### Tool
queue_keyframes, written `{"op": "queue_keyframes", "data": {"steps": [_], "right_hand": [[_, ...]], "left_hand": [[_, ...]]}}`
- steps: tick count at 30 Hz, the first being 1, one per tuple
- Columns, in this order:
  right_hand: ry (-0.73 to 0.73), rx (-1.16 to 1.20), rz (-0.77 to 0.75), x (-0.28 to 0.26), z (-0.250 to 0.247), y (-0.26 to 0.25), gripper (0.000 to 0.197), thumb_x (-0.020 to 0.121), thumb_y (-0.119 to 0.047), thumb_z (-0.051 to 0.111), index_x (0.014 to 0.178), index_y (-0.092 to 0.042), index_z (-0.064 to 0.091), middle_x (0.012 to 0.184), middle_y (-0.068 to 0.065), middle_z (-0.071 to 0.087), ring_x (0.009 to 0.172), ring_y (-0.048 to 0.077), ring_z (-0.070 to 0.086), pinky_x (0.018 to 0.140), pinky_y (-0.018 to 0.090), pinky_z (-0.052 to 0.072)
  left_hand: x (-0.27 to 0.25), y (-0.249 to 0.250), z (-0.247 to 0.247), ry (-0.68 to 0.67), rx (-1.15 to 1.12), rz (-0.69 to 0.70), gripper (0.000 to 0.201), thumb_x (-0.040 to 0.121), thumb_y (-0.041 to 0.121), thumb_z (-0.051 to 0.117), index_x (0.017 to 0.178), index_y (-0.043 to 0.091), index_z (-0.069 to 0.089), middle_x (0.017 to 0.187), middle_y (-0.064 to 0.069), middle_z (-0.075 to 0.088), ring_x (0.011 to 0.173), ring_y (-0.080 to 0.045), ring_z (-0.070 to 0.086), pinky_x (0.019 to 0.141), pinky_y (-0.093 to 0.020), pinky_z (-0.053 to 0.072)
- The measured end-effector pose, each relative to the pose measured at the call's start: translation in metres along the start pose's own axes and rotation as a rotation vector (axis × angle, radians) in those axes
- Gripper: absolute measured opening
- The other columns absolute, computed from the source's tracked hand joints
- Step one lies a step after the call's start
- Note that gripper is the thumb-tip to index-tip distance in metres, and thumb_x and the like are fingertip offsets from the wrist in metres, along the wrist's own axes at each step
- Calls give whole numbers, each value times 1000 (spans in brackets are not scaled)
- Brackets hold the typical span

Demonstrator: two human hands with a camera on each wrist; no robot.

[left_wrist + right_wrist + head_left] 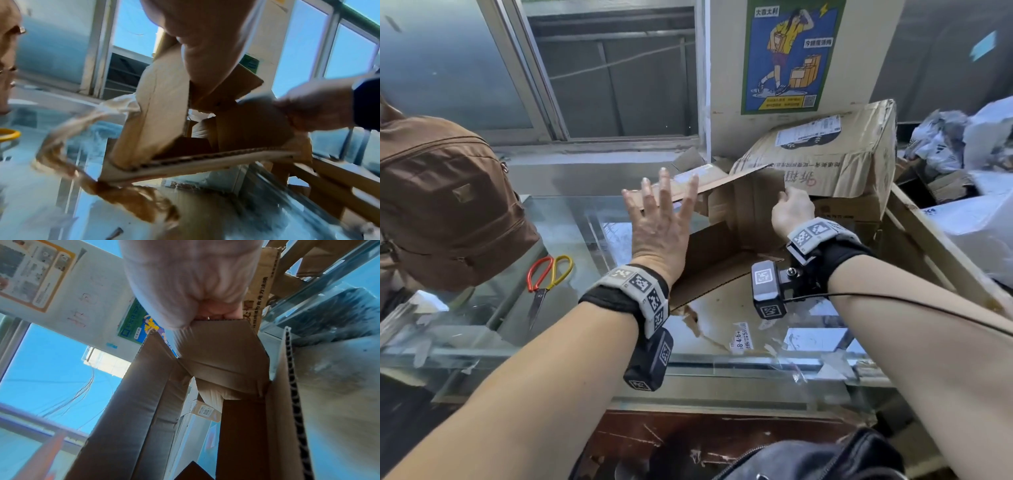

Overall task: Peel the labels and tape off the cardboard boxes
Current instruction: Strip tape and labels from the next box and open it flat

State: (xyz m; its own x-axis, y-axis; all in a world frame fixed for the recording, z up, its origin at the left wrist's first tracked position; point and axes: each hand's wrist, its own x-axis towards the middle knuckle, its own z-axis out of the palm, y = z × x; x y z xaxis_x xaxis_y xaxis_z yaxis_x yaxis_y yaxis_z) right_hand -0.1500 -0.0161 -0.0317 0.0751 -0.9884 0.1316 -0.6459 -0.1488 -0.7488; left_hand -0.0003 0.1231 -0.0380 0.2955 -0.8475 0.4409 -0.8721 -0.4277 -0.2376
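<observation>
You hold an open cardboard box [736, 219] on the glass tabletop [571, 219].
Your right hand [792, 210] pinches its upright flap; your left hand [662, 219], fingers spread, presses its side.

Open glass counter [571, 219] lay left of the opened box [739, 219], bounded by backpack [441, 202], scissors [548, 281] and stacked boxes [835, 161] behind.

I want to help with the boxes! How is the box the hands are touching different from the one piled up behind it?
The open box on the glass counter has its flaps spread and shows its empty inside; the back box is crushed shut. The right hand grips the open box's flap and the left hand is spread against it; nobody touches the back box. A white shipping label shows on the back box. Both are brown cardboard.
</observation>
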Motion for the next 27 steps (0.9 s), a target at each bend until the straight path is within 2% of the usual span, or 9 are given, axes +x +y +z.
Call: {"op": "queue_keyframes", "data": {"steps": [3, 5, 7, 9, 16, 19, 23, 25, 27], "right_hand": [[41, 30, 50, -3, 2, 6, 33, 101, -12, 34, 116, 6, 57, 126, 24, 55, 116, 40, 50, 91, 38, 36], [47, 90, 87, -3, 5, 9, 34, 100, -11, 34, 116, 7, 58, 124, 24, 56, 115, 40, 52, 91, 38, 37], [48, 172, 146, -4, 8, 11, 33, 99, -11, 35, 112, 8, 59, 119, 25, 59, 106, 38, 56, 83, 36, 39], [49, 265, 201, -4, 10, 13, 33, 99, -12, 36, 110, 8, 60, 116, 25, 61, 91, 32, 54, 77, 32, 35], [88, 343, 181, -11, 19, 10, 32, 99, -12, 37, 106, 8, 61, 111, 26, 61, 88, 31, 52, 75, 31, 33], [70, 437, 168, -13, 19, 5, 32, 97, -13, 38, 106, 8, 61, 96, 19, 58, 86, 29, 51, 75, 30, 34], [-285, 465, 281, -2, 17, 22, 32, 95, -21, 38, 112, -7, 59, 105, 6, 51, 98, 23, 55, 95, 38, 47], [-450, 407, 327, -6, 3, 28, 26, 94, -19, 42, 78, -17, 62, 94, 0, 58, 86, 14, 58, 92, 35, 49], [-505, 233, 436, -15, -12, 24, 30, 88, -21, 58, 62, -9, 54, 79, 5, 58, 78, 15, 58, 80, 30, 45]], "left_hand": [[1, -9, -6, 13, -349, -228, 101, 80, -15, 47, 151, 23, -14, 158, -24, 1, 142, -42, 21, 110, -48, 34], [-2, -14, -6, 27, -610, -256, 96, 79, -19, 44, 155, 20, 0, 155, -19, 24, 129, -37, 43, 100, -38, 41], [-6, -19, -6, 81, -680, -153, 85, 77, -21, 42, 150, 18, 25, 148, -13, 39, 122, -33, 51, 99, -35, 41], [-9, -23, -2, 110, -656, -75, 72, 76, -22, 41, 138, 15, 41, 147, -11, 40, 125, -33, 49, 100, -35, 41], [-13, -35, 2, 9, -684, -156, 67, 75, -21, 39, 130, 17, 48, 150, -7, 39, 129, -30, 46, 106, -31, 35], [-10, -35, -1, 140, -775, -212, 73, 72, -24, 38, 131, 16, 52, 152, -5, 39, 135, -26, 42, 109, -22, 30], [-13, -28, -6, 252, -686, -87, 65, 75, -22, 42, 129, 11, 55, 151, -19, 36, 135, -38, 39, 106, -42, 38], [-17, -29, 1, 265, -634, 50, 57, 72, -19, 50, 122, 7, 59, 143, -28, 41, 130, -46, 42, 103, -46, 40], [-26, -26, 11, 188, -583, 187, 54, 66, -13, 56, 116, 7, 62, 132, -28, 49, 122, -46, 46, 100, -51, 43]]}}
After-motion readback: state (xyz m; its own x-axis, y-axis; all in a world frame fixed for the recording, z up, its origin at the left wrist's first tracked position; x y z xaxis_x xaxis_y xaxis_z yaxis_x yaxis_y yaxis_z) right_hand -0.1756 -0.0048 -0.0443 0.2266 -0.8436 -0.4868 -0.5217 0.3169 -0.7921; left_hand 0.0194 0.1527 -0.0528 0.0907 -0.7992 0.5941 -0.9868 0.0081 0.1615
